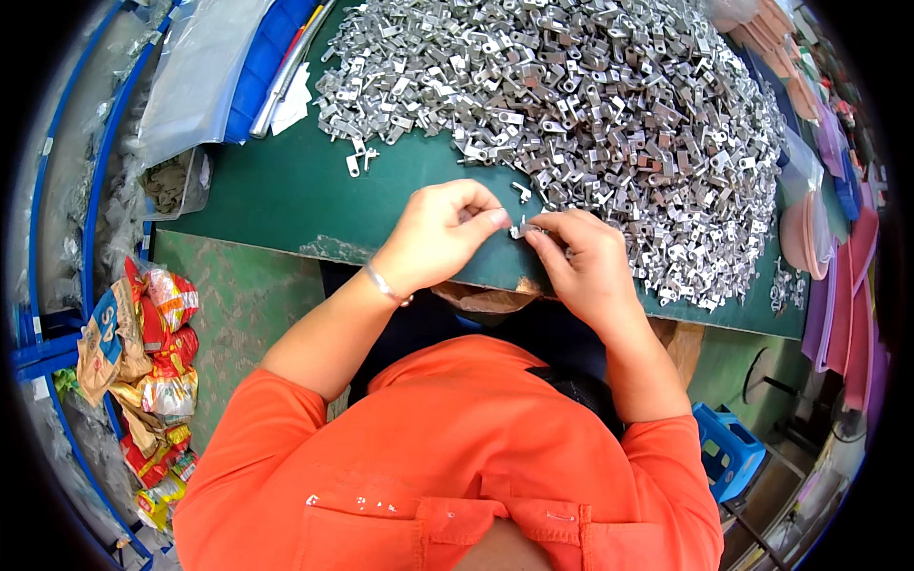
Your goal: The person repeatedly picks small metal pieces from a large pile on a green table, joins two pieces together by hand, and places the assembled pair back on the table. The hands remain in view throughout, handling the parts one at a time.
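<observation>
Two bare hands of mine meet over the near edge of the green worktop [267, 202], about midway along it. Between the thumb and forefinger of my right hand [588, 266] I am pinching a small metal part [516, 231], silvery and bracket-like, above the worktop just inside that edge. My left hand [438, 233] comes in from the other side, its thumb and forefinger tips drawn together just beside the part; I cannot tell whether they grip it as well. A bracelet [382, 284] circles my left wrist.

One loose piece [522, 192] lies just beyond my fingertips, near the big heap of similar metal pieces [581, 114]. That heap spreads over the far side of the worktop and, on the right, down toward the near edge. A few strays [358, 160] sit apart from it, toward the left edge, and a little cluster [786, 288] lies by the near right corner. Toward the far left corner I see a blue bin [262, 67], clear plastic sheeting [195, 81] and some white paper [292, 103].
</observation>
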`<state>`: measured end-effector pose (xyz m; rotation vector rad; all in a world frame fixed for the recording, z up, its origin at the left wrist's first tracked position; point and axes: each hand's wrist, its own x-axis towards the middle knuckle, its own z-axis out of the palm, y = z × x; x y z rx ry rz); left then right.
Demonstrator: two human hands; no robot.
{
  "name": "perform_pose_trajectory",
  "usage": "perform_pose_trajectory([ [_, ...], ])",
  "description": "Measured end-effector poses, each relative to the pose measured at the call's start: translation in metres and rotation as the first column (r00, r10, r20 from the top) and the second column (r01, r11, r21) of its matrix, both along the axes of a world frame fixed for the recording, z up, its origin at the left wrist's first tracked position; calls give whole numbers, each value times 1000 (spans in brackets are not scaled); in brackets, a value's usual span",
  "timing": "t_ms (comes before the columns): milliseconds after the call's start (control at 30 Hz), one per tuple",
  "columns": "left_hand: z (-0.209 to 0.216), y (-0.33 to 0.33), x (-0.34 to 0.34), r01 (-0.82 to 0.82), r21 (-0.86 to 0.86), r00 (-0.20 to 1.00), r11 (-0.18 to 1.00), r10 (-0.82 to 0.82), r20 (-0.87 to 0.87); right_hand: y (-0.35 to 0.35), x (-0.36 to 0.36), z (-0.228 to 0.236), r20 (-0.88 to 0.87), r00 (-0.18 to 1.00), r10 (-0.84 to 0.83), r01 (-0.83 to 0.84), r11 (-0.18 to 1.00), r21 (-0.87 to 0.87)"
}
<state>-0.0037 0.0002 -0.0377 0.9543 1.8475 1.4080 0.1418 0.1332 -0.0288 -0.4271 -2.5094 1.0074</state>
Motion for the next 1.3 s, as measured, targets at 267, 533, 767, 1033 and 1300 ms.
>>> perform_pose_trajectory([
  [267,4,-23,-9,-17,83,419,996,-68,905,24,12,16,-309,937,-166,-324,-73,-943],
  [533,2,3,-7,-45,63,992,997,37,119,-7,-4,-1,48,999,12,-20,987,157],
  [767,-8,25,-3,27,-19,768,999,-33,-639,28,16,10,-386,917,-104,-355,232,-906],
  [1033,-9,10,5,59,154,732,986,62,-679,-2,5,12,285,958,-26,-61,955,291],
  [1300,-4,-15,5,107,405,762,908,187,-620,38,20,10,-418,906,-61,-404,167,-899],
])
